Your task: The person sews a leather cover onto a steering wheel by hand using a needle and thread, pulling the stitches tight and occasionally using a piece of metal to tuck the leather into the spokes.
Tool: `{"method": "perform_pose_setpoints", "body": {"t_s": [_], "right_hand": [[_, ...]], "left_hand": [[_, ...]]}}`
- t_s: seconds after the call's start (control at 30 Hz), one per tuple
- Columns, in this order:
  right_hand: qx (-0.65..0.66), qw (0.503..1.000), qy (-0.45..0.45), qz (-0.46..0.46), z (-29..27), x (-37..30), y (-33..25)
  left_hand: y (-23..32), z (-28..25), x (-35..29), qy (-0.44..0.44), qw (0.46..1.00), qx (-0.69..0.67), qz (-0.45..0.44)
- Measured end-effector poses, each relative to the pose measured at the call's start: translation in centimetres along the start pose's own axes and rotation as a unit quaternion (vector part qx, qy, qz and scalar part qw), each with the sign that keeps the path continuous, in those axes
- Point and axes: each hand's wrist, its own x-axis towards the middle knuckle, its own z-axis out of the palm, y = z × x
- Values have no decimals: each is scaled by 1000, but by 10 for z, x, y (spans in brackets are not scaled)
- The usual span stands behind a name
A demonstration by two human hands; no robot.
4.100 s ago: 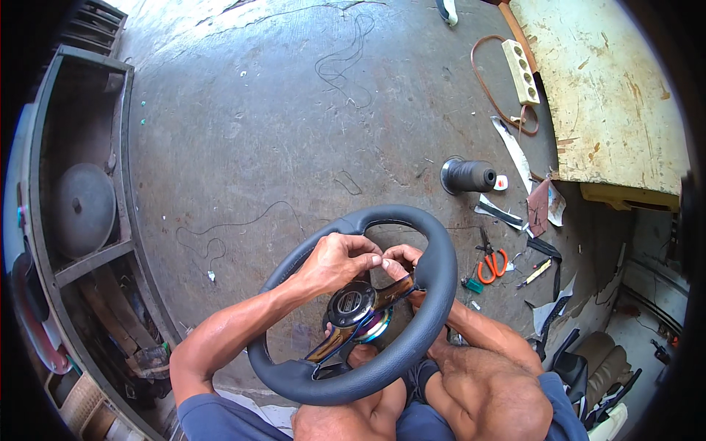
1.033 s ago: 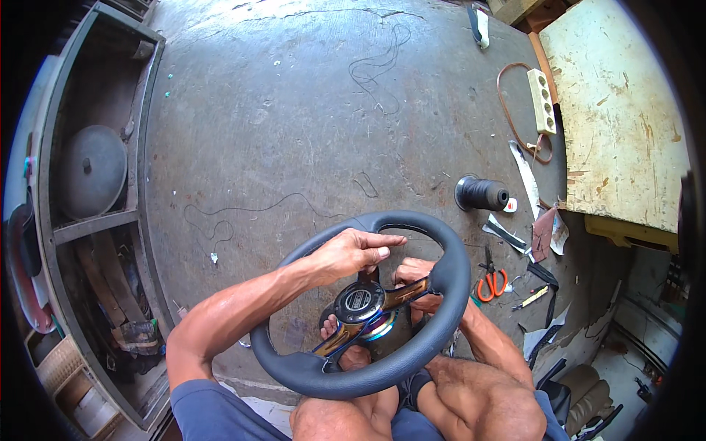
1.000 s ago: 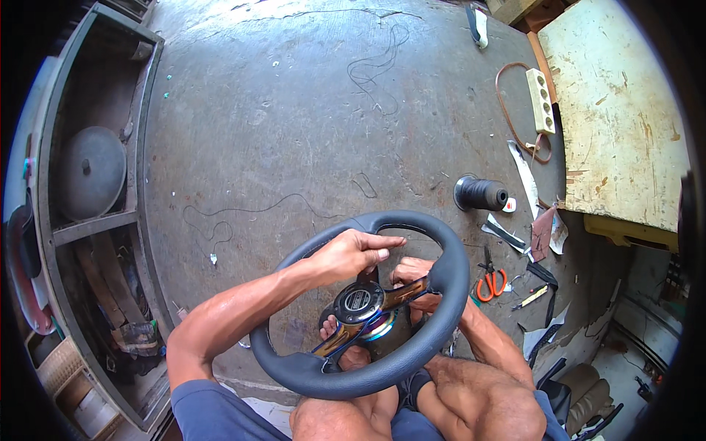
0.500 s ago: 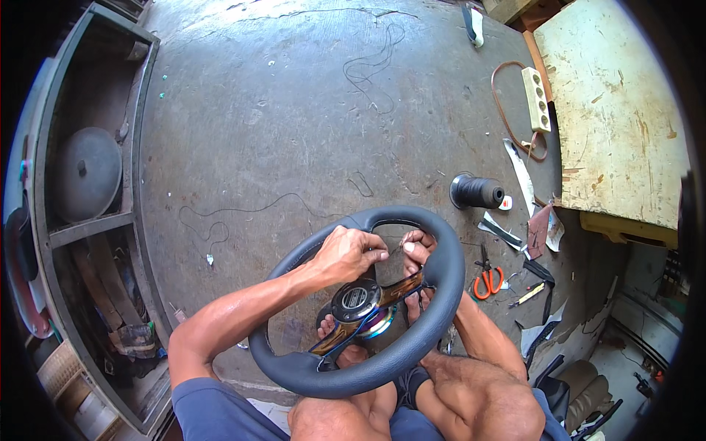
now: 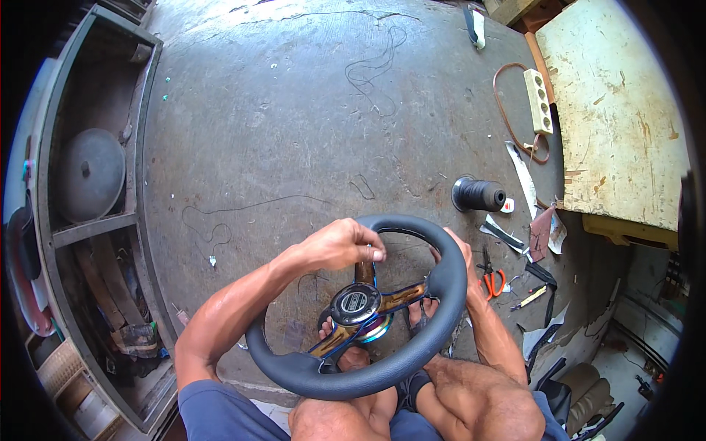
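Note:
A black leather-covered steering wheel (image 5: 397, 360) rests tilted over my knees. It has brown-patterned spokes with bluish edges, and a round black centre cap (image 5: 355, 303). My left hand (image 5: 342, 244) is at the upper rim by the top spoke, its fingers curled and thumb pressed in; whatever they pinch is too small to make out. On the upper right of the rim, my right hand (image 5: 457, 250) is wrapped round from outside, its fingertips showing inside the ring. Dark thread (image 5: 279, 197) runs along the floor toward the wheel's top.
Right of the wheel lie a black thread spool (image 5: 478, 194), orange-handled scissors (image 5: 493, 282), a yellowish cutter (image 5: 531, 296) and leather scraps (image 5: 540, 234). Farther off is a power strip (image 5: 538, 101) beside a pale worn board (image 5: 618, 110). A metal-framed cabinet (image 5: 95, 230) stands left.
My right hand has moved from inside the ring, near the top spoke, outward onto the right rim. My left hand has shifted slightly left; the wheel has turned or tilted a little.

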Motion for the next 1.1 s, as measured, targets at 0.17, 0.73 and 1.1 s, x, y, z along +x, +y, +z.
{"method": "perform_pose_setpoints", "body": {"t_s": [0.17, 0.73, 1.1], "right_hand": [[52, 989, -136, 36, 34, -12, -39], [129, 987, -87, 37, 34, -14, -59], [258, 946, -75, 183, 34, -17, 14]], "left_hand": [[-11, 12, -5, 28, 915, -398, -56], [26, 4, -11, 99, 981, 165, 12], [17, -1, -6, 66, 996, -58, -29]]}}
